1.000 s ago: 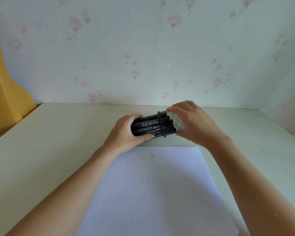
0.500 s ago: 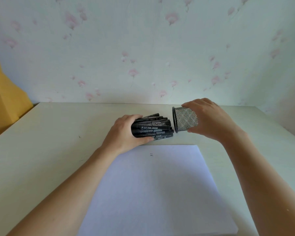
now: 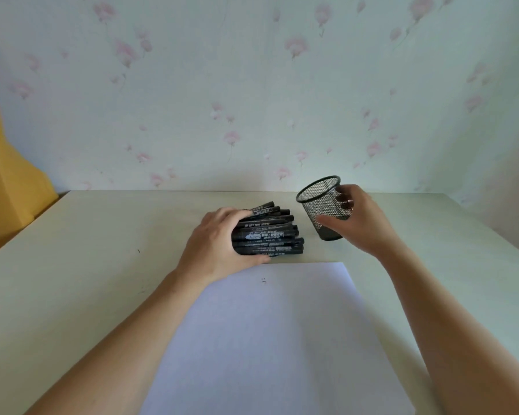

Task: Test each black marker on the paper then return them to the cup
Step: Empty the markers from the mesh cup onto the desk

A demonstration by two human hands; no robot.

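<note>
"700" reads on one black marker barrel; other white label print on the markers too blurred to read.

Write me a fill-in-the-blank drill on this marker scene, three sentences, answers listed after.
1. The left hand grips a bundle of black ____.
2. The right hand holds the mesh cup, which is ____ of markers.
3. The sheet of paper lies ____ the camera than the markers do.

Answers: markers; empty; nearer

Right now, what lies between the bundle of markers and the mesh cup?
Only bare table; the head view shows a gap between markers and cup.
</note>
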